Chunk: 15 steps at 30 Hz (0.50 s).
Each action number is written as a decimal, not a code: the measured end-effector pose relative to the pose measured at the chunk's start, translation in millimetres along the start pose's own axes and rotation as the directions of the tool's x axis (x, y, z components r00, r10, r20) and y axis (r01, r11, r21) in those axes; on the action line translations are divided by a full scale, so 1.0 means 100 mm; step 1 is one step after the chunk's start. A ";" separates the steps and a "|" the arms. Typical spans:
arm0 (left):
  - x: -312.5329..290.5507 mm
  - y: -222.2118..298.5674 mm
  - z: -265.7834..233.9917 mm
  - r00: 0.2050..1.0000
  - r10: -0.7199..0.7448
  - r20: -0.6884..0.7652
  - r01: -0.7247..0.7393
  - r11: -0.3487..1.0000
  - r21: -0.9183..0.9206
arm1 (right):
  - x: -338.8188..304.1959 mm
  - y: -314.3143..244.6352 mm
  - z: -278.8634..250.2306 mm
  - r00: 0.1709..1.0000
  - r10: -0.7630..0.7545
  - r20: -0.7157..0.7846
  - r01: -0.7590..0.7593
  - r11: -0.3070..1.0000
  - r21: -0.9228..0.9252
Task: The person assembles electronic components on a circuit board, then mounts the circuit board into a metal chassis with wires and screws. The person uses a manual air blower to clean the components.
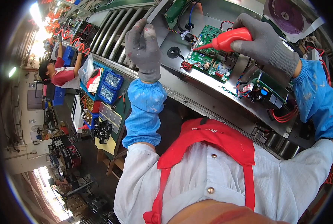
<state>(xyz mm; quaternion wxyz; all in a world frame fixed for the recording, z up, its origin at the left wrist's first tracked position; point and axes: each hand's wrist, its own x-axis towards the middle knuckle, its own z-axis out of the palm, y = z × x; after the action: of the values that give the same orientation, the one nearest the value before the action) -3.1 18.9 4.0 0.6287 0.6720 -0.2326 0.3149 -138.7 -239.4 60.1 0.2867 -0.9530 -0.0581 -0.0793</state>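
Observation:
My right hand, in a grey work glove, is closed round a red squeeze bottle with a long tapered nozzle. The bottle is held almost level, its tip pointing left at the white connectors along the left edge of a green circuit board. Whether the tip touches them I cannot tell. That board sits inside an open metal chassis. Off the chassis's left side, my left hand, gloved too, is raised near the conveyor rollers with its fingers up and apart; nothing shows in it.
A smaller circuit board and red wires lie at the chassis's near right. A purple reel stands at the far right. To the left are metal rollers, blue bins of small hardware, pliers and a co-worker.

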 end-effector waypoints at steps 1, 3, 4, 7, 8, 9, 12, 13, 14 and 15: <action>0.00 0.01 0.01 1.000 0.001 0.001 -0.001 1.000 -0.001 | -0.01 0.01 0.02 1.000 0.001 -0.002 -0.001 1.000 0.000; -0.01 0.03 0.03 0.999 -0.035 -0.010 0.034 0.995 -0.090 | -0.02 0.03 0.07 0.993 -0.100 -0.061 0.095 0.993 -0.075; -0.02 0.04 0.03 0.999 -0.035 -0.009 0.034 0.995 -0.089 | -0.02 0.03 0.08 0.993 -0.099 -0.061 0.095 0.993 -0.075; -0.01 0.04 0.00 1.000 -0.029 -0.005 0.029 0.999 -0.027 | -0.01 0.00 0.07 0.992 -0.095 -0.088 0.090 0.995 -0.050; 0.00 0.00 -0.01 1.000 -0.006 -0.003 0.006 1.000 -0.018 | -0.01 -0.03 0.04 0.998 -0.032 -0.051 0.030 0.999 -0.045; 0.00 -0.01 -0.01 1.000 0.016 -0.002 -0.016 1.000 -0.010 | -0.01 -0.05 0.01 0.999 0.031 -0.014 -0.031 0.999 -0.043; -0.01 0.05 0.03 0.999 -0.040 0.005 0.040 0.998 -0.049 | 0.00 0.00 -0.01 0.998 0.060 -0.017 -0.059 0.997 0.056; -0.01 0.04 0.02 0.999 -0.040 0.005 0.041 0.998 -0.048 | 0.00 -0.01 -0.01 0.998 0.060 -0.016 -0.059 0.997 0.057; 0.00 0.02 0.02 1.000 -0.031 -0.001 0.031 0.999 -0.045 | -0.01 -0.03 0.00 0.998 0.056 -0.022 -0.054 0.997 0.059; 0.00 0.01 0.01 1.000 -0.022 -0.007 0.021 0.999 -0.042 | -0.01 -0.04 0.00 0.998 0.052 -0.027 -0.050 0.997 0.060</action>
<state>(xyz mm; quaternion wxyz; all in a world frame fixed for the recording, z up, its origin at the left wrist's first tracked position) -3.9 17.5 4.5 0.6467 0.6600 -0.2297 0.3056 -140.0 -236.4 61.6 0.3176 -0.9440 -0.0319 -0.0839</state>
